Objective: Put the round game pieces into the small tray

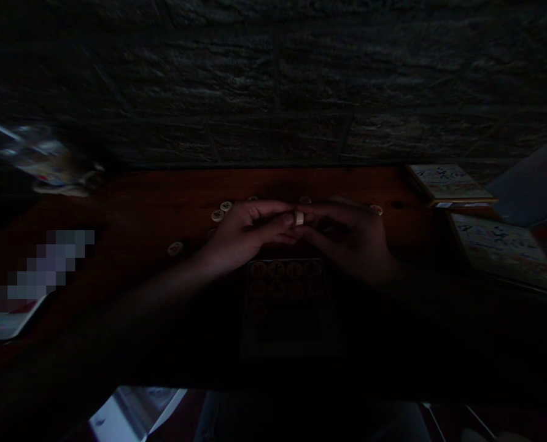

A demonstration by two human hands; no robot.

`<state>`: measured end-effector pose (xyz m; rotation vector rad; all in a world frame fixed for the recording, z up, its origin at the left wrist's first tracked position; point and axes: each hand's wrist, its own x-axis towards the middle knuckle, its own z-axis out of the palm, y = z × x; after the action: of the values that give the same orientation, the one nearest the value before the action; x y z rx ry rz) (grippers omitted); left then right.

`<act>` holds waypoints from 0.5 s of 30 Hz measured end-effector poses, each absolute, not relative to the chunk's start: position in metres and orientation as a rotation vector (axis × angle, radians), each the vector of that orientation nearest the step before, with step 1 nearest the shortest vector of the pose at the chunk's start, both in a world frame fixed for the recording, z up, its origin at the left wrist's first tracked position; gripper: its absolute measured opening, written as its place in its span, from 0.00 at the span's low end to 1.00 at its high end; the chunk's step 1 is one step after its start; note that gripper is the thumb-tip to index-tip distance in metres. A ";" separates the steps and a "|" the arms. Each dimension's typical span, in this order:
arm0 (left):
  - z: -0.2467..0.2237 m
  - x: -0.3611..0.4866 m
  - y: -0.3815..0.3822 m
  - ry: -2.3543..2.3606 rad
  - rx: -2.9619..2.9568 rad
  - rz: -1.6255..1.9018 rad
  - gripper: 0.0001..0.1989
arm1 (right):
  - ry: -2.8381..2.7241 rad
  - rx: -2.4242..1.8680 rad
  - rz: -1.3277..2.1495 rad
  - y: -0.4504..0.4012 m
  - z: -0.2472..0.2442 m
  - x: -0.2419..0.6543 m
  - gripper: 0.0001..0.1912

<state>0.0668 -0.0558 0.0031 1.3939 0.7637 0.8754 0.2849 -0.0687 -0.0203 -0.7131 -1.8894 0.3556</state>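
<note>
A pale round Chinese chess piece [299, 218] stands on edge between the fingertips of both hands, above the table. My left hand [250, 228] pinches it from the left with thumb and fingers. From the right, my right hand [353, 236] closes its fingertips on the same piece. Just below the hands lies a shallow box [291, 345] with several pieces in rows in its upper part. Two loose pieces [221, 211] lie by my left hand, and another piece [175, 248] is farther left. One more piece [376, 210] shows behind my right hand. The scene is very dark.
Two flat printed boxes, an upper one [452, 183] and a nearer one [508, 248], lie at the right. A clear plastic container [45, 159] stands at the back left. A blurred-out flat object [47, 270] is on the left. A stone wall [273, 86] borders the wooden table.
</note>
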 end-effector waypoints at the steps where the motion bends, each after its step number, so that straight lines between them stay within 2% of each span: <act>1: 0.003 0.067 -0.056 0.759 1.378 0.878 0.14 | -1.895 -0.718 0.354 -0.069 -0.020 0.285 0.16; 15: 0.008 0.064 -0.057 0.793 1.270 0.936 0.14 | -1.834 -0.753 0.478 -0.070 -0.023 0.284 0.14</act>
<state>0.0639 -0.0570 0.0075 1.2700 0.7932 0.9357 0.2838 -0.0697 -0.0225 -0.7534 -1.8340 0.4778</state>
